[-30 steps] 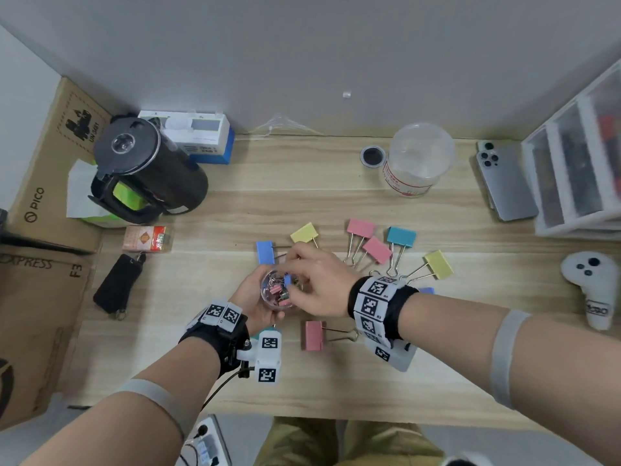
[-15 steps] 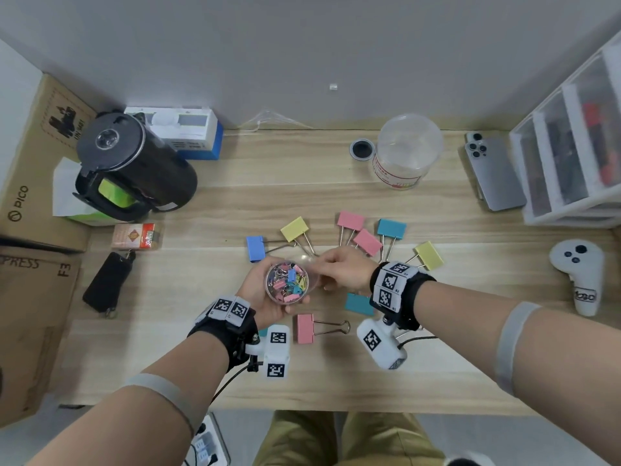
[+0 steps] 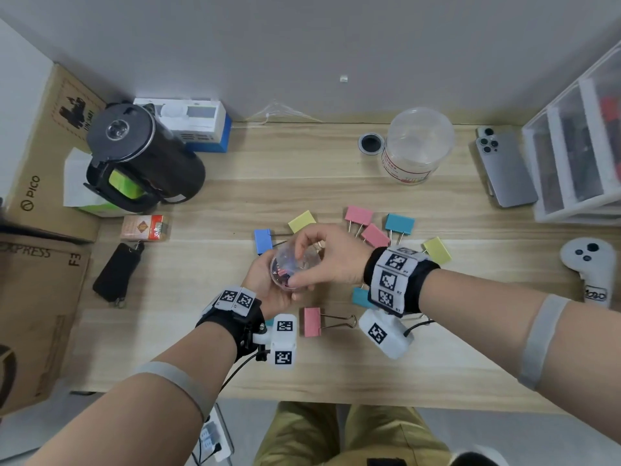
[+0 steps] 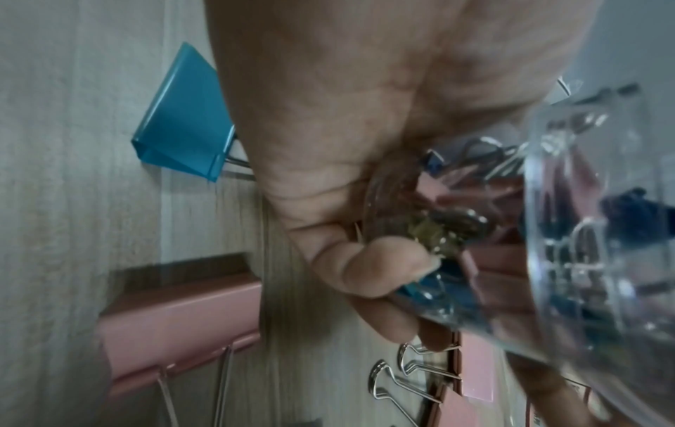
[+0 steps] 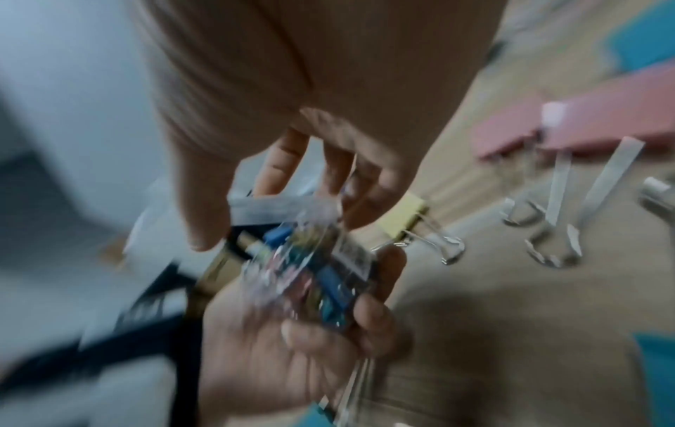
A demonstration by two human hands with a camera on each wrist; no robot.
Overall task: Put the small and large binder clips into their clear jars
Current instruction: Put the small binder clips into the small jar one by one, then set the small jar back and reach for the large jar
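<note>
Change: since half a second ago the right hand (image 3: 331,255) has come over the small jar (image 3: 293,268), which showed an open mouth then; now a clear lid (image 3: 304,253) sits between its fingers on top of the jar.
Head view, left hand: the left hand (image 3: 268,287) cups the small jar from below, its grip curled round the wall, above the tabletop (image 3: 336,361).
Head view, right hand: thumb and fingers arch over the jar's top and pinch the lid's edge.
Head view, small clips: coloured small clips (image 3: 281,272) show through the jar's wall.
Head view, large clips: large binder clips lie loose on the tabletop: a blue one (image 3: 263,241) and a yellow one (image 3: 302,222) just beyond the hands, two pink (image 3: 359,215) and a teal (image 3: 400,223) to the right, a pink one (image 3: 312,322) near the left wrist.
Head view, large jar: the large clear jar (image 3: 416,146) stands far back, well apart from the clips, beside a phone (image 3: 507,169).
Left wrist view: fingers (image 4: 369,274) wrap the jar (image 4: 591,260); a teal clip (image 4: 182,138) and a pink clip (image 4: 182,320) lie on the wood below.
Right wrist view: blurred; the lid (image 5: 270,208) is pinched above the jar (image 5: 310,277), held in the left hand (image 5: 292,346).
</note>
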